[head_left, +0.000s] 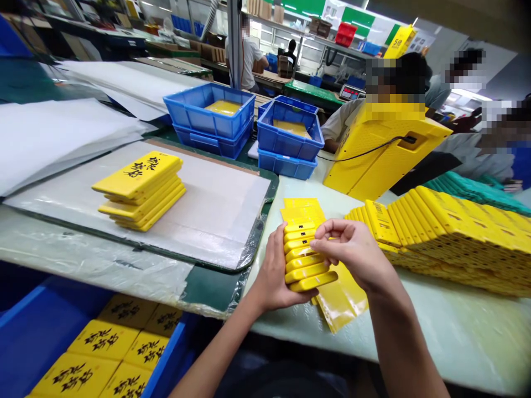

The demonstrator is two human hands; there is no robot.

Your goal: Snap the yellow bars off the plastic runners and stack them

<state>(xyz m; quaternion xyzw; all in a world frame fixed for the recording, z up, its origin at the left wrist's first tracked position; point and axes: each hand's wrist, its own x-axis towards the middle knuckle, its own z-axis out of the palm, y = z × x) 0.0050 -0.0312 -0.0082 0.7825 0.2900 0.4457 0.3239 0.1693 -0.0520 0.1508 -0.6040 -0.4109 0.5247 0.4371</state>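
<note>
White shelving (286, 41) stands beneath green signs (347, 16) at the back.

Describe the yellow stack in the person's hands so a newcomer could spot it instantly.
On the pale workbench, right of the green-edged board, two bare hands meet. Between the left hand and right hand is a fanned stack of flat yellow cases. Unlike the long row of cases beside it, this stack is short and hand-held.
</note>
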